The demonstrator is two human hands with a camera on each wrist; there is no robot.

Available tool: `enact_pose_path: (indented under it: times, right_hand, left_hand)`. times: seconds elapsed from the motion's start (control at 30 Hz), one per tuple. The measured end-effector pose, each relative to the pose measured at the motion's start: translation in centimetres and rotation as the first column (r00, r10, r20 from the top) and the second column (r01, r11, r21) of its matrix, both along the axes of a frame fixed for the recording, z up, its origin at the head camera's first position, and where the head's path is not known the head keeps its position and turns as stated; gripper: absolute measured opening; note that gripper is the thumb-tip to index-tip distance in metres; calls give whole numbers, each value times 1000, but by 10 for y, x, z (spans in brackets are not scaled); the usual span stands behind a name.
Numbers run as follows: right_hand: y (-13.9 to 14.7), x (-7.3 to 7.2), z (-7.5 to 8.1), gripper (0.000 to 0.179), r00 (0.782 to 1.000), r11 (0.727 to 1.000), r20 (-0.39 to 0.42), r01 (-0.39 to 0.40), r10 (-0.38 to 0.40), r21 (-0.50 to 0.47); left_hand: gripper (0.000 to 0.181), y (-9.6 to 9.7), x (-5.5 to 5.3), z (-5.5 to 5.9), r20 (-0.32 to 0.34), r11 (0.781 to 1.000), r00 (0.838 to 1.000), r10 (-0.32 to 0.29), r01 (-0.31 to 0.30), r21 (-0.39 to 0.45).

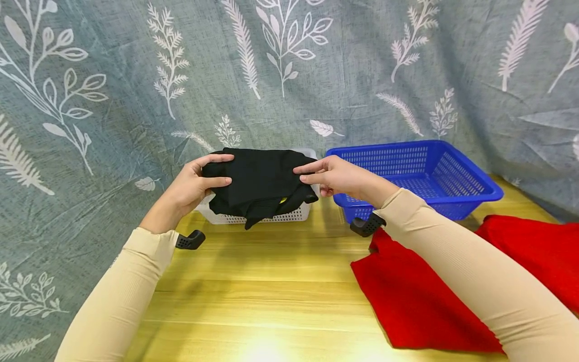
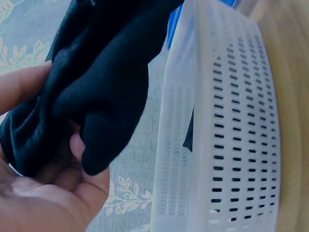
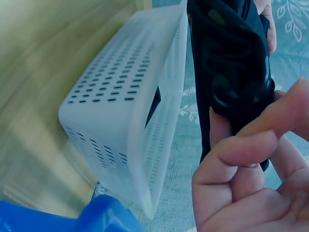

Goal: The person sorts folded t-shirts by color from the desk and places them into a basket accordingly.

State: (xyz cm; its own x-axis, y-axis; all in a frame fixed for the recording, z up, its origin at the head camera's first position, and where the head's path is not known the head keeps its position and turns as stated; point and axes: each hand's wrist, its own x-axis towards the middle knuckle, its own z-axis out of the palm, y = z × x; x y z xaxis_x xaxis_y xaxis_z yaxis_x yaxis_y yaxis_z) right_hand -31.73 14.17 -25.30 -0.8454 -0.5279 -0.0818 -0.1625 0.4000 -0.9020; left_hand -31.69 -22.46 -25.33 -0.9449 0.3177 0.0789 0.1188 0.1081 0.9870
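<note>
A folded black cloth [image 1: 260,173] is held up between both hands over a white perforated basket [image 1: 299,215]. My left hand [image 1: 189,185] grips its left end, thumb on the near face and fingers curled behind, as the left wrist view shows. At the right end my right hand [image 1: 339,176] pinches the cloth with its fingers bent. Loose black folds and a pointed corner hang down in front of the basket wall. A small yellow patch [image 1: 283,200] shows among the lower folds. In the wrist views the cloth is above the basket's rim, and something dark lies inside the basket.
To the right of the white basket stands a blue perforated basket [image 1: 452,205]. A red cloth [image 1: 420,296] lies spread on the wooden table [image 1: 253,281], partly under my right forearm. A leaf-patterned grey-green curtain [image 1: 353,65] hangs behind and along the left side.
</note>
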Motion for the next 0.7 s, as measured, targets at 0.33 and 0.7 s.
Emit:
enact_pose_path:
  times: [0.33, 0.7]
  right_hand:
    - [-11, -33, 2, 46, 999, 999, -9, 47, -47, 3]
    - [-24, -61, -3, 49, 991, 992, 54, 124, -124, -7]
  left_hand:
    - [54, 3, -36, 4, -19, 997, 997, 74, -74, -30]
    - [55, 7, -69, -1, -49, 990, 994, 99, -103, -98]
